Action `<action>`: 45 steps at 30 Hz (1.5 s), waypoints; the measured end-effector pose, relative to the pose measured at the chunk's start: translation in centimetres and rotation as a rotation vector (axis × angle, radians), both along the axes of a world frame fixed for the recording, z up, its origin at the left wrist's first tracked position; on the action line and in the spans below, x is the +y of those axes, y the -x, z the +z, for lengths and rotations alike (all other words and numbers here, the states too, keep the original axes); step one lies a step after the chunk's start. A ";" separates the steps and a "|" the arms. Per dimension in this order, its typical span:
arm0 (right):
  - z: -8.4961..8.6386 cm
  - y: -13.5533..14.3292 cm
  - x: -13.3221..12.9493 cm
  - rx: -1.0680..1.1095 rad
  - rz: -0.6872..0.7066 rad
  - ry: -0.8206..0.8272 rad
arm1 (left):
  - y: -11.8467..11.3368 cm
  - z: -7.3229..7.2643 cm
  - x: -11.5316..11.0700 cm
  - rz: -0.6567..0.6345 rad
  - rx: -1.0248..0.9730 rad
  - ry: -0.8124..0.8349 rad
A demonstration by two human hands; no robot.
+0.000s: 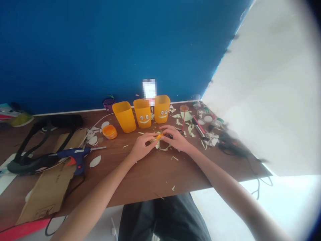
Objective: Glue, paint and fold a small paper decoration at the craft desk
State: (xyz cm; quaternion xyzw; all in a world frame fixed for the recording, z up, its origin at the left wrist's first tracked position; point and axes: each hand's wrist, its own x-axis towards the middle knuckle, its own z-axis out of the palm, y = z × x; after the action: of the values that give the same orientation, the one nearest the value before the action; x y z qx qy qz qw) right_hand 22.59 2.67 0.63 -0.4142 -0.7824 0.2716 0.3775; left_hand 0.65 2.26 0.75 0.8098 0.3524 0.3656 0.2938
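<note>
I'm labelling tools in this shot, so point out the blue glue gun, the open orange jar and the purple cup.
Blue glue gun (79,162): head view, on its handle.
Open orange jar (110,134): head view, on its side wall.
Purple cup (108,107): head view, on its front side.

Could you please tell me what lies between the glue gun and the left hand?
In the head view, a white oval lies by the glue gun, with a small scrap nearer the left hand.
</note>
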 end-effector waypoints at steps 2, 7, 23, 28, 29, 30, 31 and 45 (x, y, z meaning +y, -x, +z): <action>-0.1 0.0 0.0 -0.013 0.014 0.004 | 0.0 -0.1 0.0 -0.013 0.005 -0.016; 0.3 -0.1 0.0 -0.001 0.026 0.057 | 0.1 -0.4 0.2 0.000 0.025 -0.041; 0.9 -0.6 -0.1 -0.045 0.055 0.098 | 0.2 -0.2 0.1 0.048 -0.033 0.026; 1.2 -0.8 -0.2 -0.044 0.062 0.069 | 0.3 -0.2 0.2 0.036 -0.042 0.048; 1.3 -0.8 -0.2 -0.037 0.064 0.078 | 0.3 -0.2 0.2 0.037 -0.043 0.053; 1.3 -0.8 -0.2 -0.027 0.065 0.090 | 0.3 -0.2 0.2 0.040 -0.044 0.058; 1.4 -0.8 -0.2 -0.015 0.068 0.104 | 0.3 -0.2 0.2 0.043 -0.045 0.062; 2.0 -1.6 -0.3 0.499 -0.010 0.331 | 0.5 -0.4 0.5 0.083 -0.030 0.049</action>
State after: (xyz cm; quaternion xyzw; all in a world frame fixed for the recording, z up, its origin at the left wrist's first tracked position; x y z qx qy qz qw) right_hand 24.17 2.42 2.65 -0.3945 -0.6083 0.4872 0.4867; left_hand 0.18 2.74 0.38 0.7816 0.3899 0.3808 0.3034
